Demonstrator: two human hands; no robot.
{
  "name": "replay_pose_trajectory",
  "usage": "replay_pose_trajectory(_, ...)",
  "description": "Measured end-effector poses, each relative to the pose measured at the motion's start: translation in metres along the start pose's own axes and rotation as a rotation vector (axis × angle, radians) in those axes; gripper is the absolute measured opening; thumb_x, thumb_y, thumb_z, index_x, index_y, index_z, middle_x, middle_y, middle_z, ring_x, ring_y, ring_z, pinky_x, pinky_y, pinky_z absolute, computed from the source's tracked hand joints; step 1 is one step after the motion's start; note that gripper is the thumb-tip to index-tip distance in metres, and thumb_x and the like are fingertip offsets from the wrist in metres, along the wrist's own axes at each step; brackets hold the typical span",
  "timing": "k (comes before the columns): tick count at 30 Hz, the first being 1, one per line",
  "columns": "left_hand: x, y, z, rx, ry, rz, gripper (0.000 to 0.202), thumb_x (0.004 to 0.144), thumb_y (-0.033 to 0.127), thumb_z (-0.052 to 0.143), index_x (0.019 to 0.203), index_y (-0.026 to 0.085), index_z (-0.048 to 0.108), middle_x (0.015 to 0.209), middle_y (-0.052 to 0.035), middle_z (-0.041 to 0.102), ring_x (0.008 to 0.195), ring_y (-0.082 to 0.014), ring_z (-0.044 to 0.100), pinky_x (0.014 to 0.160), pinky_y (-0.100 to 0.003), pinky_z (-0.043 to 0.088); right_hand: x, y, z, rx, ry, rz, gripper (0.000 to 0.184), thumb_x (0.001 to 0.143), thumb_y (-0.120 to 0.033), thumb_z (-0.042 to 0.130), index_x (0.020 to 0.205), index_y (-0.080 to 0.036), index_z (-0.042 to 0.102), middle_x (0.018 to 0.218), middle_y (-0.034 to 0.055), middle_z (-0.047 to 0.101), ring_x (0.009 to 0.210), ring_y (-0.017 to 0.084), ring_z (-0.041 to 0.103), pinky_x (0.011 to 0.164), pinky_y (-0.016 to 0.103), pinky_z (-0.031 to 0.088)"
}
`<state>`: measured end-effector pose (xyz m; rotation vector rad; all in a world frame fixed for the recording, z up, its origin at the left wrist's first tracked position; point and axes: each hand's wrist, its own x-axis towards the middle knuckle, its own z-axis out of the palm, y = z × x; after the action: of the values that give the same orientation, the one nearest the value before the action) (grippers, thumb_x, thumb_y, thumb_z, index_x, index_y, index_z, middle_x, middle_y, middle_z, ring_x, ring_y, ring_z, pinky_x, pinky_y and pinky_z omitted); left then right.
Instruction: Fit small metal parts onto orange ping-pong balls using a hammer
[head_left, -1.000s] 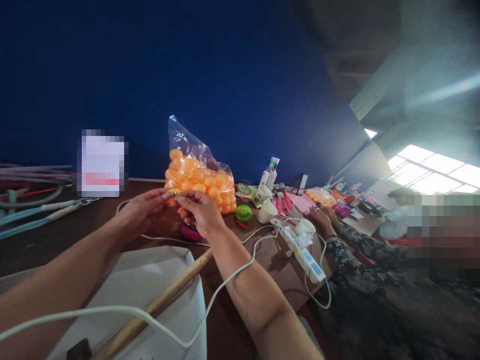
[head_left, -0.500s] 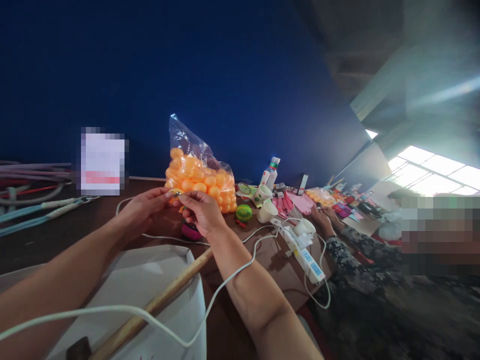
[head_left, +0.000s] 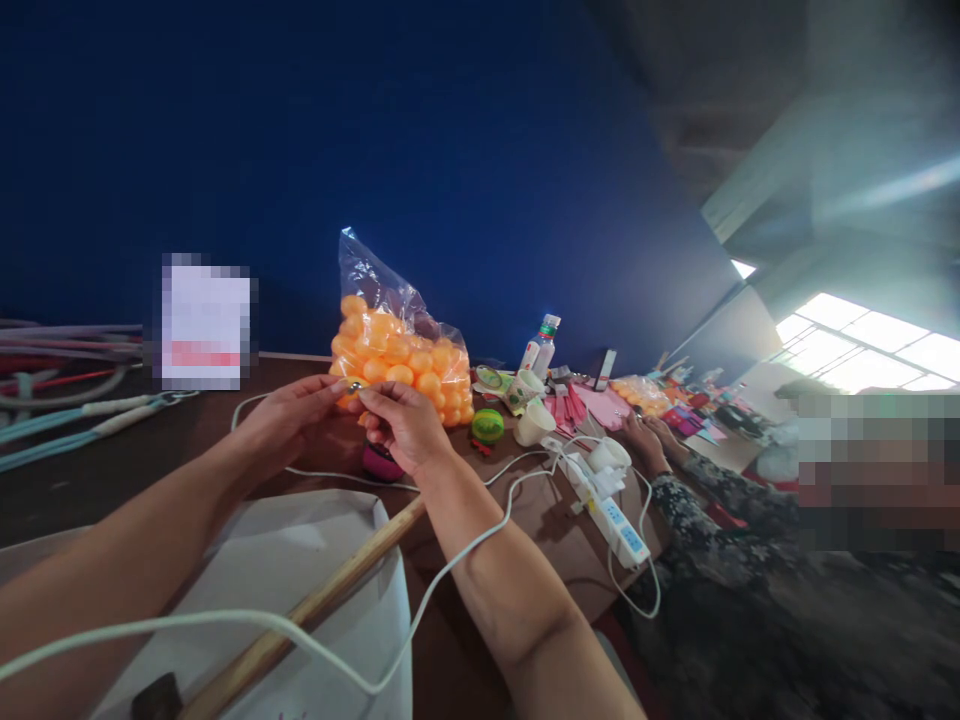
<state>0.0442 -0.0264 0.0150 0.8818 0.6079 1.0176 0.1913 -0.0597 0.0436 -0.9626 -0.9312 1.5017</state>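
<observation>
In the head view, my left hand (head_left: 289, 412) and my right hand (head_left: 405, 420) meet in front of a clear plastic bag of orange balls (head_left: 401, 350). Between their fingertips is a small yellow-orange piece with a shiny round spot (head_left: 354, 385); its exact kind is too small to tell. Both hands pinch it, and the curled fingers of my right hand hide part of it. Below my right hand sits a magenta rounded object (head_left: 382, 463), partly covered. To the right lies a green striped ball-like toy (head_left: 487, 427) with red feet.
A white cable crosses my right forearm. A wooden-handled tool (head_left: 330, 590) lies over a white container (head_left: 352, 520) close to me. Rightward are paper cups (head_left: 534, 424), a bottle (head_left: 541, 345), a power strip (head_left: 611, 515) and a co-worker's hands (head_left: 649, 440). Blue-handled cords (head_left: 82, 430) lie left.
Almost nothing differs. The small piece has turned slightly between my fingertips, while both hands stay in the same place.
</observation>
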Motion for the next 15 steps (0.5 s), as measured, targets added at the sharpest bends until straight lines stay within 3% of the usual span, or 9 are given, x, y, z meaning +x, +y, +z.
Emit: replay_pose_trajectory(15,-0.0020,0.0021,0.0026,-0.001,-0.009,-0.015,0.031,0.072,0.029,0.077,0.093,0.012,0.063,0.082,-0.0098,0.074,0.070,-0.0208,0.072,0.069,-0.032,0.059,0.0000,-0.0026,-0.0001,0.017,0.004,0.027,0.016,0.070,-0.024,0.075,0.070,-0.015,0.062,0.064,-0.0007,0.067,0.045,0.002,0.047,0.040,0.011,0.037)
